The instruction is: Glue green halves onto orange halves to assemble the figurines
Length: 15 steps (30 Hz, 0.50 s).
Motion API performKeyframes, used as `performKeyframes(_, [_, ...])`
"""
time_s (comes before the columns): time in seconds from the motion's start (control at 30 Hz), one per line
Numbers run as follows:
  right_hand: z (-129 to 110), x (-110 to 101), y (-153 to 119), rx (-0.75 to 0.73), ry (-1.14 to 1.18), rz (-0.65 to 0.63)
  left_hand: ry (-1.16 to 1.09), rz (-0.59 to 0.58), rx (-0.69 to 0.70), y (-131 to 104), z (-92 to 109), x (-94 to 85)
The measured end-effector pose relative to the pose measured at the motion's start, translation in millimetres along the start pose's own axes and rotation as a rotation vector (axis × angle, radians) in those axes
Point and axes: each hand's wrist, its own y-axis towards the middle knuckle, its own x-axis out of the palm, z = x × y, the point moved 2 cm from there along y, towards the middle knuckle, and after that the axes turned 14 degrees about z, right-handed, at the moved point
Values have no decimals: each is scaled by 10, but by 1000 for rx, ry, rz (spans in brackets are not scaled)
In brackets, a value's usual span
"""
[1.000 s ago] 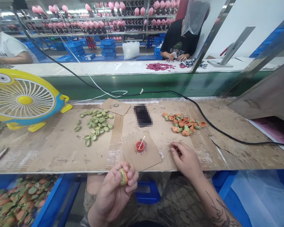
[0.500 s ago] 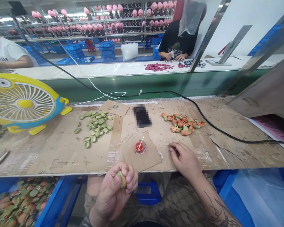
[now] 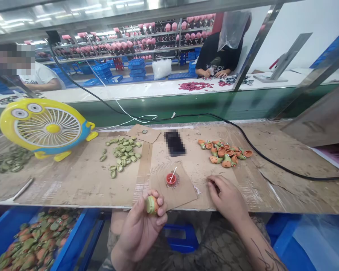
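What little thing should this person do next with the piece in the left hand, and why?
Probably carry the green-and-orange piece to the blue bin and lay it there: its green part appears seated against the orange part, and similarly coloured pieces lie in that bin. The left hand alone holds it.

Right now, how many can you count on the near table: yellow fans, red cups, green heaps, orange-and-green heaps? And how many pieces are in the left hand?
Yellow fan: 1
Red cup: 1
Green heaps: 2
Orange-and-green heap: 1
Held piece in the left hand: 1
Total: 6
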Motion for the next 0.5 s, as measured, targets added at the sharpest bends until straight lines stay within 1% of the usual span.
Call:
performKeyframes(0.1, [5, 9, -10, -3, 13, 6, 27, 42, 11, -55, 0, 19])
performKeyframes(0.33, [11, 15, -22, -25, 62, 26, 97, 104, 94, -159, 8, 23])
performKeyframes(0.5, [3, -5, -22, -38, 85, 25, 127, 125, 214, -275, 70, -8])
